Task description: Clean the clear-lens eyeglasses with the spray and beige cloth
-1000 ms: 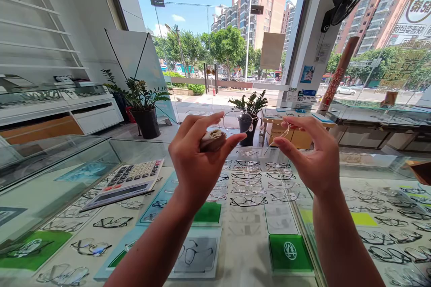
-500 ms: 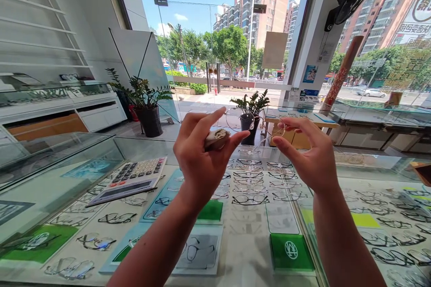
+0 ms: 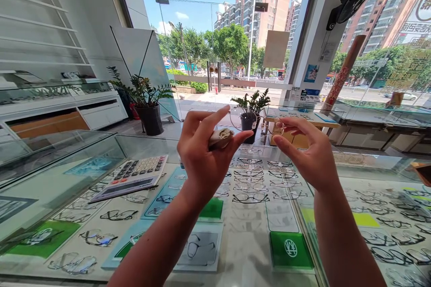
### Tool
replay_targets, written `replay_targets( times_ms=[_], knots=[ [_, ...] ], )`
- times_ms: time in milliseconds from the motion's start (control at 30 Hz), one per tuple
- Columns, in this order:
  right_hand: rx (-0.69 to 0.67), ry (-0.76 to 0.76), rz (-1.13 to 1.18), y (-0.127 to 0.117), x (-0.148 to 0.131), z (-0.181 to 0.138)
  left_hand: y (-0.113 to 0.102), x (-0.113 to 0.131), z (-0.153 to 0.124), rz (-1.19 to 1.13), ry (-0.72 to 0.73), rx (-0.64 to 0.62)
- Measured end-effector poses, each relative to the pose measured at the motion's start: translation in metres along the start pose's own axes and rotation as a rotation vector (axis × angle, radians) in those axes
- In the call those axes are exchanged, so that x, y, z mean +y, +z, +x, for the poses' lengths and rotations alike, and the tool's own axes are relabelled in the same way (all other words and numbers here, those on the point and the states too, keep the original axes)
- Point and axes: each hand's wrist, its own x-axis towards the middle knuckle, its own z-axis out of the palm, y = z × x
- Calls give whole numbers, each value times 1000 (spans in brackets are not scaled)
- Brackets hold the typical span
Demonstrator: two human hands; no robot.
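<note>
A pair of thin-rimmed eyeglasses [image 3: 255, 124] with clear round lenses is held up in front of me, above the glass counter. My left hand [image 3: 204, 150] is at its left lens, index finger and thumb at the rim. A rolled, light-coloured cloth [image 3: 222, 136] is tucked in the same hand, its frayed-looking end facing right. My right hand [image 3: 311, 157] pinches the right side of the eyeglasses between thumb and fingers. The thin temples are hard to make out.
Below my hands is a glass display counter [image 3: 242, 246] with rows of eyeglass frames [image 3: 251, 198] inside. A calculator [image 3: 134, 175] lies on the left. Green cards [image 3: 291, 250] sit near the front. Potted plants [image 3: 150, 116] and a glass door stand beyond.
The eyeglasses have turned slightly, their right lens now seen more edge-on. My left hand has shifted a little to the right in view, nearer the right hand.
</note>
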Motion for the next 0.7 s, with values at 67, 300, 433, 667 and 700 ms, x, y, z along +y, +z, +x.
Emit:
replay_targets(
  times_ms=[67, 300, 433, 667, 700],
  knots=[
    [34, -15, -7, 1, 0, 0, 1, -1, 0, -31, -2, -5],
    [71, -39, -18, 3, -3, 0, 1, -3, 2, 14, -9, -22],
    [141, -68, -40, 6, -4, -1, 1, -4, 3, -1, -43, -66],
    [264, -135, -112, 11, -10, -5, 5, -11, 2, -94, -140, -150],
    [278, -141, -116, 12, -11, -5, 6, -12, 2, -125, -182, -175]
  ],
)
